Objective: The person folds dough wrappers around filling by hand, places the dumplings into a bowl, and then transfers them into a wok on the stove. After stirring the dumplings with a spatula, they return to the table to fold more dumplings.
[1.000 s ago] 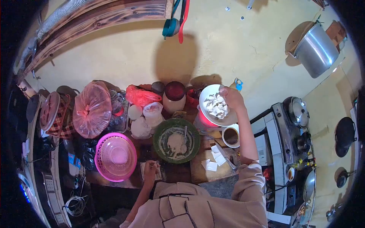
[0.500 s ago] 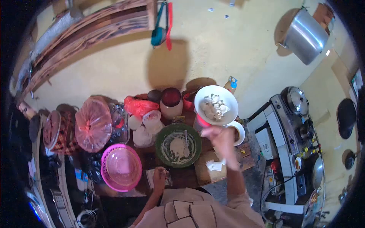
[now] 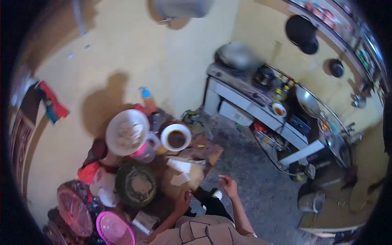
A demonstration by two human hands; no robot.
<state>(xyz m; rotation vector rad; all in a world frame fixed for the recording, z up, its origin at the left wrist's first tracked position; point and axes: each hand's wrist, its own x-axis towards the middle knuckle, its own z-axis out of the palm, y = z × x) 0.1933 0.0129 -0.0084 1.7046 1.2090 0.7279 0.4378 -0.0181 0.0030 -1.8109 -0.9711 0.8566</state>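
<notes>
My left hand [image 3: 183,200] is beside the table's front edge, just below the wooden board, its fingers loosely curled and apart with nothing visible in them. Out over the floor, my right hand [image 3: 229,186] is open and empty, fingers apart. White square wrapper sheets [image 3: 179,165] lie on the wooden board [image 3: 195,175], the things nearest my left hand. Left of the board stands a green basin [image 3: 122,185] with pale dough or batter [image 3: 141,185] in it. Behind it, a white bowl [image 3: 114,136] holds pale folded pieces. A smaller white bowl [image 3: 164,136] contains brown filling or sauce.
A pink basket [image 3: 100,228] and tied plastic bags [image 3: 75,210] crowd the table's left end. To the right is grey floor [image 3: 245,151]. Beyond it, a stove counter [image 3: 245,96] carries pans and a small bowl [image 3: 279,109]; a hose hangs below. A bucket [image 3: 312,202] stands far right.
My view has swung right toward the stove and floor. My right hand has left the area by the white bowls and come down over the floor. My left hand has left the small plastic packet.
</notes>
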